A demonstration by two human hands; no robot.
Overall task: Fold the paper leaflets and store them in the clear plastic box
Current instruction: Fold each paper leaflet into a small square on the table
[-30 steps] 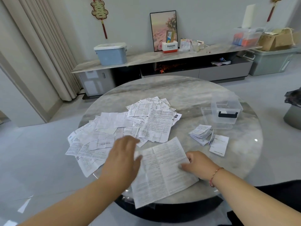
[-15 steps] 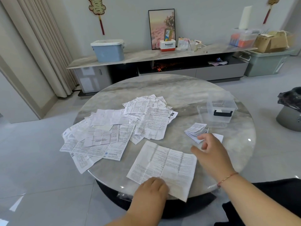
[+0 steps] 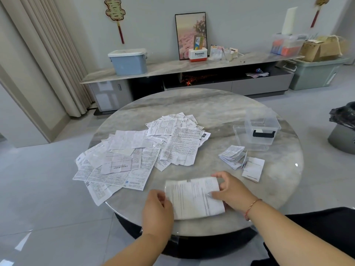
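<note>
Head cam: folded leaflet [image 3: 194,197] btwn hands, left hand [image 3: 157,210] & right hand [image 3: 233,191] both gripping its edges

Bare table [image 3: 221,110] lies open across the far half and between the loose leaflet pile [image 3: 138,150] and the clear plastic box [image 3: 261,127]. Near the box, folded leaflets [image 3: 231,156] and a folded sheet [image 3: 253,168] crowd the right-hand approach.

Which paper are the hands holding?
The leaflet nearest the table's front edge. The left hand and right hand hold its two sides, while the loose pile and folded stack lie untouched farther back.
</note>
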